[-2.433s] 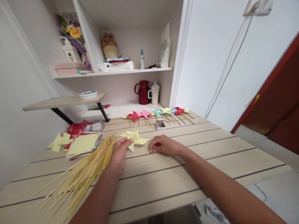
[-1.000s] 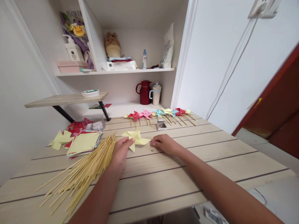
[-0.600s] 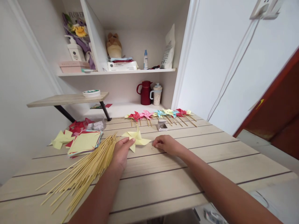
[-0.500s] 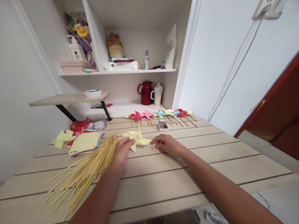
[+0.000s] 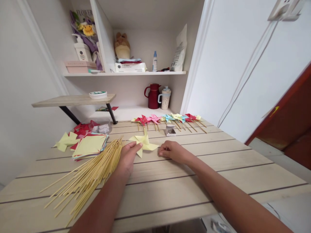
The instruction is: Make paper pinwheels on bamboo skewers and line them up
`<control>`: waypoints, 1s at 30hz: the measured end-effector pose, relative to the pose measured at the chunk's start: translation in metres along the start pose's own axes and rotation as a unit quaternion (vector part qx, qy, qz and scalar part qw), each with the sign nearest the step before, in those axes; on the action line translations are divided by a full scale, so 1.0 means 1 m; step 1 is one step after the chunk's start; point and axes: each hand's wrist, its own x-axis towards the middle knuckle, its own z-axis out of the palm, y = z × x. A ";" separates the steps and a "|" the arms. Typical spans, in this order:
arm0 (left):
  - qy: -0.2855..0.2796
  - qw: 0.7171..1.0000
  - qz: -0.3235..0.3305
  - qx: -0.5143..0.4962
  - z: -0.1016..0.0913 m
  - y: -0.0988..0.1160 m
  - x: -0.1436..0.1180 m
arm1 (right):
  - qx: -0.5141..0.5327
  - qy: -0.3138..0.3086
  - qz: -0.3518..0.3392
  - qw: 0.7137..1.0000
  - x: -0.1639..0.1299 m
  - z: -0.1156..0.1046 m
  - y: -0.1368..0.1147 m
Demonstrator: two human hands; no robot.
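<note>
Since half a second ago, the right hand (image 5: 173, 151) has drawn its spread fingers inward; the small metal piece that lay by its fingertips is now out of sight. From where I stand, that grip looks curled nearly closed, fingertips together, and I cannot tell whether anything is pinched inside. It hovers or rests low at the middle of the table (image 5: 165, 181), just beside one point of the yellow pinwheel (image 5: 145, 142). The left hand (image 5: 128, 157) has that pinwheel by its near left side, thumb on top, its grip closed on the folded paper.

Left of that hand, a loose bundle of wooden sticks (image 5: 97, 171) fans toward the near edge. Beyond the sticks lies a stack of coloured paper (image 5: 89, 145), and another yellow pinwheel (image 5: 65, 141) is next to it. An open little box (image 5: 170, 131) sits past the right hand, just in front of a row of finished pinwheels (image 5: 167, 118) on sticks.
</note>
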 end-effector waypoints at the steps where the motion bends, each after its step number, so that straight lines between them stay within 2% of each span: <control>1: 0.000 1.000 0.001 -0.001 0.000 0.000 0.000 | 0.004 -0.001 -0.006 1.000 0.001 0.002 0.001; 5: -0.001 1.000 -0.002 -0.003 0.001 0.001 -0.001 | 0.003 0.015 -0.012 1.000 0.004 0.007 0.006; 16: 0.002 1.000 -0.003 -0.003 -0.001 -0.002 0.002 | 0.003 0.007 -0.048 0.999 0.007 0.009 0.016; 30: 0.002 1.000 0.003 -0.001 0.000 -0.001 0.000 | 0.015 -0.009 -0.029 0.999 0.004 0.006 0.009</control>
